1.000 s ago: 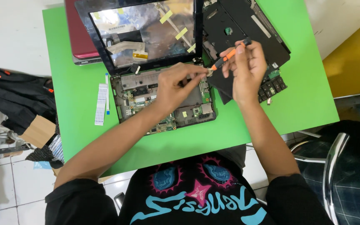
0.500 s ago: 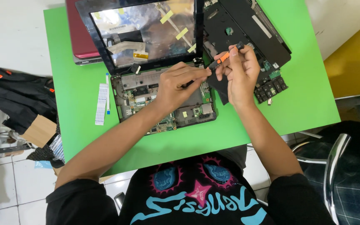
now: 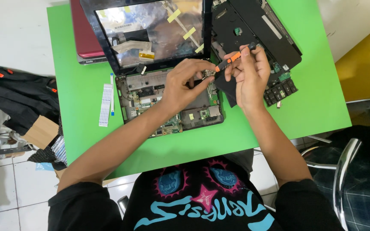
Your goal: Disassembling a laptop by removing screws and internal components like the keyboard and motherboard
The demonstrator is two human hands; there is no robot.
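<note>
Head view: two hands at one opened laptop base (image 3: pixel 172 107) on a green table (image 3: pixel 78 85), frame centre.

Left hand (image 3: pixel 185 87), fingers curled, pinches what seems a small part at the base's upper right edge. Right hand (image 3: pixel 249 75) closes on one orange-and-black screwdriver (image 3: pixel 232 57). Also shown: one detached screen panel (image 3: pixel 150 30) at top centre, one black cover (image 3: pixel 253 25) at upper right, one white ribbon cable (image 3: pixel 105 105) at left.

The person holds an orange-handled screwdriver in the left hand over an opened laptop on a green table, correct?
Not quite. The head view shows the orange-handled screwdriver in the right hand; the left hand rests on the opened laptop. The green table is right.
</note>
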